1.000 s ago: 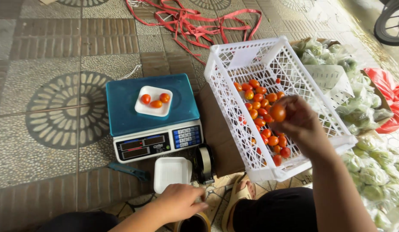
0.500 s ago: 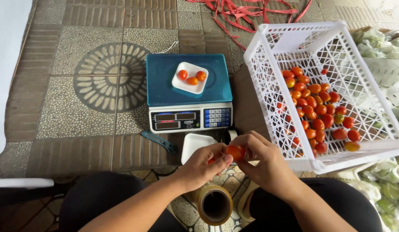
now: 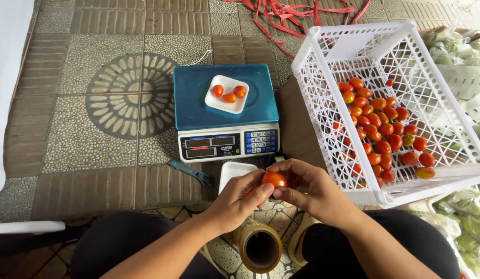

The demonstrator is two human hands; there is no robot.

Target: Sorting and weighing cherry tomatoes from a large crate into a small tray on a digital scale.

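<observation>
Barely anything's shifted since half a second ago: your left hand (image 3: 240, 199) and right hand (image 3: 307, 188) keep pinching 1 tomato (image 3: 274, 179) above the empty tray (image 3: 232, 170). Squeeze harder and it'll probably split, or roll under the scale (image 3: 224, 111).

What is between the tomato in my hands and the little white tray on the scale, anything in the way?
Nothing visible blocks it. The tomato sits pinched between the left hand and right hand, above an empty white tray. Between it and the small tray lies only the scale, whose keypad front faces you.
</observation>
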